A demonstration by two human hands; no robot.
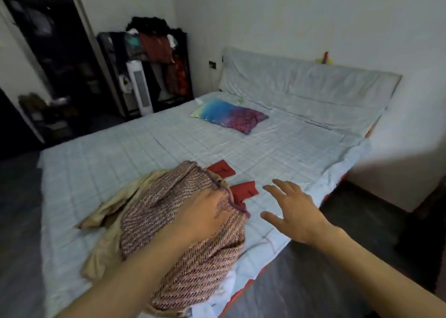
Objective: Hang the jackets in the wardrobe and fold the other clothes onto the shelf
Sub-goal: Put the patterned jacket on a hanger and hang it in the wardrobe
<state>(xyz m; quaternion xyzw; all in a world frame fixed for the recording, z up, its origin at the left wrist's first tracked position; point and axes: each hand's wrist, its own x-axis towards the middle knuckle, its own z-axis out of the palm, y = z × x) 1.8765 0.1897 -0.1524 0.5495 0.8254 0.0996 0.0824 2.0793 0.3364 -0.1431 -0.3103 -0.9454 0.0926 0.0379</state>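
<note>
A pink-and-maroon woven garment lies bunched at the near edge of the bed, on top of a beige garment. My left hand grips the woven fabric near its purple hem. Just right of the pile, red cloth pieces lie flat on the sheet, partly hidden under the garments. My right hand hovers over the sheet to the right of them, fingers spread, holding nothing. The dark open wardrobe stands at the far left.
A colourful pillow lies near the padded headboard. A black rack heaped with clothes and a white tower fan stand beyond the bed's far left corner. Dark floor runs along both sides of the bed.
</note>
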